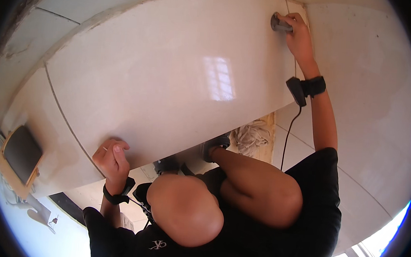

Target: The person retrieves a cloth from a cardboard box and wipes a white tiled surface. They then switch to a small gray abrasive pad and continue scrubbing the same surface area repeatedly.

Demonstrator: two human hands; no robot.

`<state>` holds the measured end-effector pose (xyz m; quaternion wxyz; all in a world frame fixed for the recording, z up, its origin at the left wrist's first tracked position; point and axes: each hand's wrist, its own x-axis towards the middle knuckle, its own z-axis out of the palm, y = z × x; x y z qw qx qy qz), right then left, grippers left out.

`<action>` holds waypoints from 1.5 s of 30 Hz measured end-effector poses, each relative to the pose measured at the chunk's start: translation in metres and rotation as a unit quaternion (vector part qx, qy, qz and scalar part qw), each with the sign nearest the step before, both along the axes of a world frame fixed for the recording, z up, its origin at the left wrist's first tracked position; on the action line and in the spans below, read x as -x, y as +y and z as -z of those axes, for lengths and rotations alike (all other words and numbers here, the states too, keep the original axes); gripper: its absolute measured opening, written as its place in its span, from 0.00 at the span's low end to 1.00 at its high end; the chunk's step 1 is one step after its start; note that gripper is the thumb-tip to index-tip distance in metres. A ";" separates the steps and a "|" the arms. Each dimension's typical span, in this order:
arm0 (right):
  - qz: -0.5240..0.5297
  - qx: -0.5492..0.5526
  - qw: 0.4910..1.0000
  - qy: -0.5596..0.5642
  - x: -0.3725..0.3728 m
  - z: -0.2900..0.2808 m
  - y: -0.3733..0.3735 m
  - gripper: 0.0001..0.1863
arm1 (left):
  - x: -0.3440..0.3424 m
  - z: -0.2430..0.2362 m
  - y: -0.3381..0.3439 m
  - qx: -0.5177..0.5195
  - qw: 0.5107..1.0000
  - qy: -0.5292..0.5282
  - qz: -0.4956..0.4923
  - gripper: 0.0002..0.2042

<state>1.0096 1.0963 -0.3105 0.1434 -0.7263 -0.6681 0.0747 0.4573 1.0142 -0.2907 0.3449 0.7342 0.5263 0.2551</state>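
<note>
A large glossy white tile [180, 75] lies on the floor in front of my bent knees. My left hand [113, 158] is curled over its near left edge, beside the joint with the neighbouring tile, thumb on top. A thin white sliver shows by the fingers; I cannot tell what it is. My right hand [298, 35] reaches to the tile's far right corner and is closed around a small grey round knob [278, 23] that sits at the joint there. Both wrists wear black straps, and a black device [296, 89] with a cable hangs from the right one.
More white tiles [364, 67] lie to the right and far left. A crumpled pale rag [252, 136] rests on a bare sandy strip [266, 151] near my sandalled feet [216, 145]. A dark rectangular pad with an orange rim [21, 155] sits at the left.
</note>
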 end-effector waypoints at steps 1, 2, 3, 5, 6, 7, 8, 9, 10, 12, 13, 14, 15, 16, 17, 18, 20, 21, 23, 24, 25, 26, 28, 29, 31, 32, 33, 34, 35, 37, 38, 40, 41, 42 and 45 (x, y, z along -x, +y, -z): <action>0.011 -0.006 1.000 -0.009 -0.004 0.000 0.004 0.27 | 0.000 -0.001 0.000 -0.014 1.000 0.002 0.004 0.16; 0.005 -0.021 1.000 -0.017 -0.009 0.001 0.012 0.27 | -0.001 -0.001 -0.001 -0.012 1.000 0.005 0.004 0.16; -0.043 -0.048 0.998 -0.018 -0.017 0.002 0.023 0.27 | -0.002 -0.002 -0.002 -0.017 1.000 -0.005 0.002 0.16; -0.013 -0.084 0.995 -0.044 -0.033 0.004 0.038 0.26 | -0.005 -0.002 -0.004 -0.023 1.000 -0.005 -0.002 0.16; 0.002 -0.111 0.992 -0.061 -0.038 0.007 0.042 0.26 | -0.006 -0.002 -0.006 -0.017 1.000 -0.012 -0.005 0.16; 0.006 -0.100 0.993 -0.055 -0.041 0.010 0.044 0.26 | -0.006 -0.003 -0.007 -0.024 1.000 -0.012 -0.004 0.16; 0.031 -0.092 0.994 -0.056 -0.042 0.012 0.044 0.26 | -0.005 -0.004 -0.008 -0.018 1.000 -0.012 -0.004 0.16; 0.095 -0.088 0.990 -0.059 -0.040 0.014 0.041 0.26 | -0.004 -0.006 -0.009 -0.005 1.000 -0.016 -0.007 0.16; 0.055 -0.077 0.994 -0.057 -0.037 0.014 0.038 0.26 | -0.002 -0.007 -0.010 -0.009 1.000 -0.008 -0.004 0.16; 0.024 -0.065 0.996 -0.051 -0.025 0.013 0.031 0.26 | 0.003 -0.011 -0.011 0.000 1.000 -0.008 -0.004 0.16; 0.050 -0.061 0.996 -0.033 -0.019 0.010 0.029 0.26 | 0.006 -0.012 -0.011 -0.007 1.000 -0.006 -0.006 0.16; 0.047 -0.059 0.997 -0.010 -0.014 0.006 0.028 0.26 | 0.007 -0.013 -0.011 -0.011 1.000 -0.012 -0.009 0.16; 0.045 -0.013 0.999 0.021 -0.009 0.000 0.028 0.26 | 0.009 -0.013 -0.011 -0.011 1.000 -0.022 -0.014 0.16; 0.064 -0.053 0.996 0.013 -0.005 -0.004 0.028 0.27 | 0.010 -0.014 -0.011 -0.015 1.000 -0.017 -0.009 0.16; 0.083 -0.050 0.995 0.013 -0.004 -0.009 0.028 0.28 | 0.011 -0.014 -0.011 -0.015 1.000 -0.016 -0.007 0.16; 0.126 -0.084 0.988 0.010 -0.001 -0.011 0.026 0.30 | 0.013 -0.015 -0.011 -0.005 1.000 -0.022 -0.005 0.16; 0.074 -0.037 0.996 -0.027 -0.001 -0.014 0.024 0.31 | 0.016 -0.017 -0.012 -0.011 1.000 -0.010 -0.005 0.16; 0.048 -0.074 0.995 -0.045 -0.003 -0.013 0.024 0.31 | 0.018 -0.018 -0.013 0.000 1.000 -0.007 -0.007 0.16; 0.025 -0.007 1.000 -0.003 -0.006 -0.008 0.022 0.31 | 0.023 -0.021 -0.014 -0.003 1.000 -0.006 -0.003 0.15; -0.005 0.045 0.998 0.031 -0.010 -0.008 0.025 0.32 | 0.023 -0.020 -0.014 -0.011 1.000 -0.024 -0.005 0.15; -0.011 -0.017 1.000 0.004 -0.011 -0.006 0.023 0.32 | 0.023 -0.020 -0.014 -0.002 1.000 -0.007 -0.004 0.16; -0.030 -0.039 0.999 -0.012 -0.015 -0.007 0.025 0.32 | 0.022 -0.018 -0.014 -0.005 1.000 -0.010 -0.008 0.16; -0.021 -0.049 0.999 0.002 -0.016 -0.009 0.021 0.33 | 0.019 -0.014 -0.012 -0.012 1.000 -0.013 -0.007 0.16; 0.007 -0.036 0.999 0.031 -0.017 -0.012 0.019 0.33 | 0.016 -0.012 -0.011 -0.016 1.000 -0.014 -0.003 0.16; 0.012 -0.022 0.998 0.054 -0.014 -0.016 0.009 0.33 | 0.012 -0.010 -0.010 -0.020 1.000 -0.016 -0.002 0.16; -0.011 -0.021 0.999 0.048 -0.010 -0.016 -0.003 0.33 | 0.010 -0.009 -0.009 -0.021 1.000 -0.018 -0.004 0.16; -0.040 -0.010 0.998 0.043 -0.007 -0.016 -0.008 0.32 | 0.008 -0.008 -0.009 -0.013 1.000 -0.023 -0.009 0.16; -0.013 0.002 0.999 0.043 -0.007 -0.016 -0.012 0.32 | 0.007 -0.008 -0.007 -0.019 1.000 -0.014 -0.003 0.16; 0.008 0.023 0.999 0.045 -0.005 -0.014 -0.014 0.32 | 0.006 -0.008 -0.006 -0.015 1.000 -0.009 0.000 0.16; 0.015 0.019 0.999 0.038 -0.007 -0.010 -0.010 0.33 | 0.003 -0.006 -0.003 -0.012 1.000 -0.002 0.004 0.17; 0.002 -0.006 1.000 0.029 -0.010 -0.008 0.000 0.33 | 0.002 -0.006 -0.001 -0.012 1.000 -0.001 0.005 0.17; -0.004 -0.036 0.999 0.024 -0.016 -0.005 0.015 0.33 | -0.002 -0.003 0.001 -0.014 1.000 -0.004 0.005 0.17; 0.004 -0.040 0.999 0.029 -0.018 -0.004 0.019 0.33 | -0.003 -0.001 0.003 -0.016 1.000 -0.007 0.005 0.17; -0.010 -0.082 0.996 0.038 -0.019 -0.004 0.017 0.32 | -0.005 -0.001 0.004 -0.006 1.000 -0.008 -0.001 0.17; 0.059 0.030 0.998 0.002 -0.019 -0.004 0.006 0.28 | -0.006 -0.001 0.005 -0.018 1.000 -0.013 0.009 0.16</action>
